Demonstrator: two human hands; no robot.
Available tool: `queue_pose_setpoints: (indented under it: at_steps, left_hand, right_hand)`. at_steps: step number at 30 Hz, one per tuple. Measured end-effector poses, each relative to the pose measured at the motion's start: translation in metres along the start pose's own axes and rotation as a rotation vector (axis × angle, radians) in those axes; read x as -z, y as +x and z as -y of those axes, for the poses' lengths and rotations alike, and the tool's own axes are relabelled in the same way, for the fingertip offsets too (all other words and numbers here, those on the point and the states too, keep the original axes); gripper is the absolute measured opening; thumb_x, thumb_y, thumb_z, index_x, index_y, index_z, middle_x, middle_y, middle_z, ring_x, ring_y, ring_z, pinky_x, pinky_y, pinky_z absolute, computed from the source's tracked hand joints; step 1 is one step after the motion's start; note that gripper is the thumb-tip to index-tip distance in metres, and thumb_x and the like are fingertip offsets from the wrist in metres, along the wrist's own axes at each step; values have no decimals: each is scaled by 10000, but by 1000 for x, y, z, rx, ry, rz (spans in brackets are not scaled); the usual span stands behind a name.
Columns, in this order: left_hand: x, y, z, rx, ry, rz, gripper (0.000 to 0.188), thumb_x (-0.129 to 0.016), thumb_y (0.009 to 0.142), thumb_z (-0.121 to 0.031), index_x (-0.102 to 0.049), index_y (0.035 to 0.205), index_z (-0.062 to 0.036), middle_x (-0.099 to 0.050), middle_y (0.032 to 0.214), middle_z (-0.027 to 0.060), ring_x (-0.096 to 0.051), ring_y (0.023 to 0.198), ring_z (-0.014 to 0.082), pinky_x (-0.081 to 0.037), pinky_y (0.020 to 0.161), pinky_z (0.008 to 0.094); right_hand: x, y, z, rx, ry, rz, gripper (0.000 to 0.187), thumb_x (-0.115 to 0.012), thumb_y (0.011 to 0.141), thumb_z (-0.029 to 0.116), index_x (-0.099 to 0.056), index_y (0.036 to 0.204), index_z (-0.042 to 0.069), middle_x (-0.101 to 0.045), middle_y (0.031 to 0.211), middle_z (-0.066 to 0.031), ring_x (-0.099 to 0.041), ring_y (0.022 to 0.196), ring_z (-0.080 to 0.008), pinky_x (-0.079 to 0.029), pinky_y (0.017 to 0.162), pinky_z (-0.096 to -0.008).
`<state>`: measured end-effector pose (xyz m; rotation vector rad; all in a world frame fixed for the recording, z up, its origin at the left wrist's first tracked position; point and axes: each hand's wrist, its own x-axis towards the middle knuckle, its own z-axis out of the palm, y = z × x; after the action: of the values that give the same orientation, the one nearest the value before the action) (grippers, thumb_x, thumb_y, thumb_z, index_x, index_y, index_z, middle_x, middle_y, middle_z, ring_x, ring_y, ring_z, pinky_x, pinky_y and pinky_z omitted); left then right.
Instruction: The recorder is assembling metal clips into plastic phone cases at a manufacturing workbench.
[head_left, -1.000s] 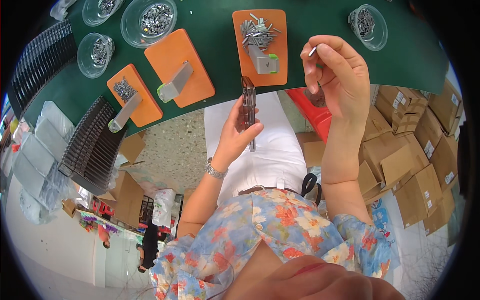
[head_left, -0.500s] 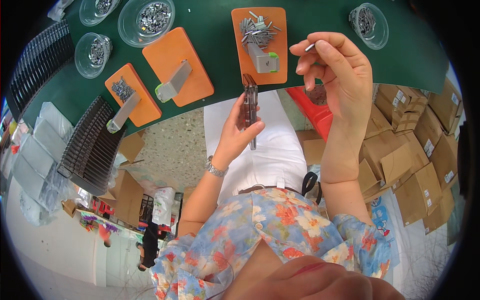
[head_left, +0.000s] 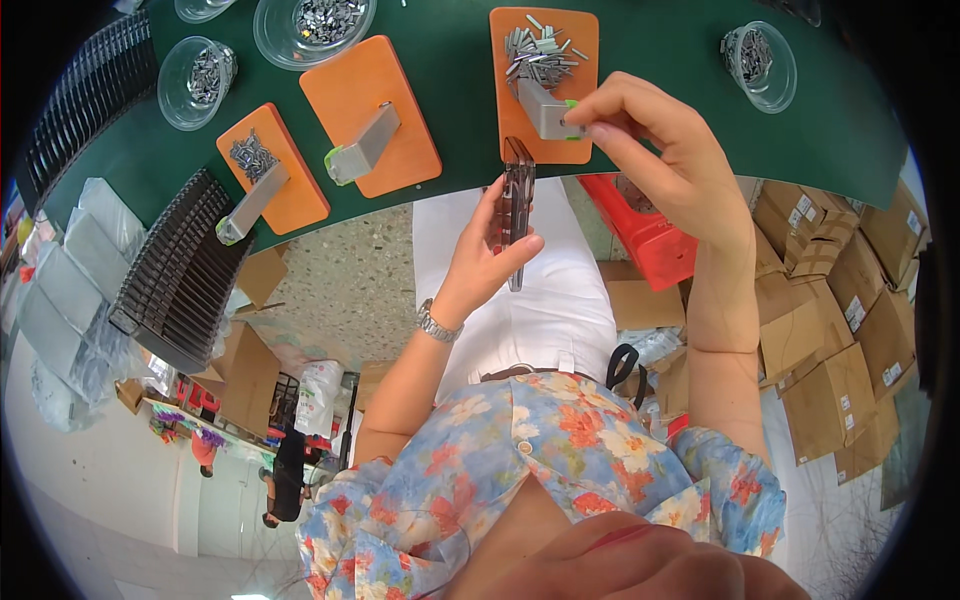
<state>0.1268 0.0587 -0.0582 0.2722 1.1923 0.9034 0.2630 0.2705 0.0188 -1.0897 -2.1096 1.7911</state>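
My left hand point(head_left: 487, 255) grips a dark, glossy, narrow plastic piece point(head_left: 517, 210), held upright near the table's front edge. My right hand point(head_left: 665, 165) is closed in a pinch at the green-trimmed end of a grey metal block point(head_left: 545, 108). Whether a small metal pin is between those fingertips is hidden. The block sits on an orange board point(head_left: 513, 140), with a heap of loose silver pins point(head_left: 541, 60) behind it.
Two more orange boards point(head_left: 345, 75) point(head_left: 237, 138) carry similar blocks to the left. Clear cups of small metal parts point(head_left: 770, 100) point(head_left: 180, 85) stand on the green table point(head_left: 660, 40). Dark ribbed stacks point(head_left: 180, 270) lie at left. A red stool point(head_left: 650, 245) and cardboard boxes point(head_left: 825, 345) are below.
My right hand has moved left and slightly down, from beside the board to the block's end. The silver pin seen in its fingertips is now hidden. My left hand keeps hold of the dark piece.
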Motion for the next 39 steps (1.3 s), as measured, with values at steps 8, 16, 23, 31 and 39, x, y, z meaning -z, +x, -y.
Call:
queue_pose_setpoints:
  at_steps: [8, 16, 23, 31, 39]
  left_hand:
    - [-1, -1, 1, -3, 10, 25, 744, -667, 848, -155, -275, 1472, -56, -525, 1232, 113, -583, 1002, 164, -502, 863, 302]
    - [-14, 4, -5, 50, -92, 244, 915, -741, 794, -211, -195, 1514, -66, -513, 1261, 103, -547, 957, 138, -486, 846, 307]
    - [-46, 26, -21, -32, -83, 280, 809, -742, 798, -162, -288, 1461, -72, -493, 1244, 69, -519, 964, 132, -482, 799, 261]
    - [-46, 57, -45, -254, 121, 194, 769, -779, 767, -253, -388, 1376, 6, -542, 1155, 85, -537, 944, 122, -477, 817, 265]
    - [-41, 53, -66, -92, -1, 87, 566, -751, 803, -292, -500, 1200, 24, -570, 973, 43, -538, 856, 91, -458, 743, 240]
  right_hand:
    - [9, 14, -9, -35, 104, 93, 99, -596, 889, 1, -562, 981, -12, -537, 898, -13, -506, 805, -82, -447, 741, -229]
    - [14, 20, -15, -7, 139, 240, 124, -621, 870, -6, -571, 984, -4, -520, 882, -1, -492, 797, -78, -448, 733, -230]
    - [20, -4, -33, -120, 273, -63, 238, -552, 936, 158, -590, 1112, 3, -561, 970, -21, -508, 856, -79, -412, 724, -200]
    - [-26, 14, -44, 180, 373, -344, 273, -477, 982, 195, -626, 998, -33, -603, 1114, -99, -558, 1045, -177, -432, 933, -306]
    - [-30, 41, -62, 177, 448, -320, 256, -466, 1001, 189, -633, 980, -4, -640, 1017, -52, -582, 906, -109, -466, 820, -243]
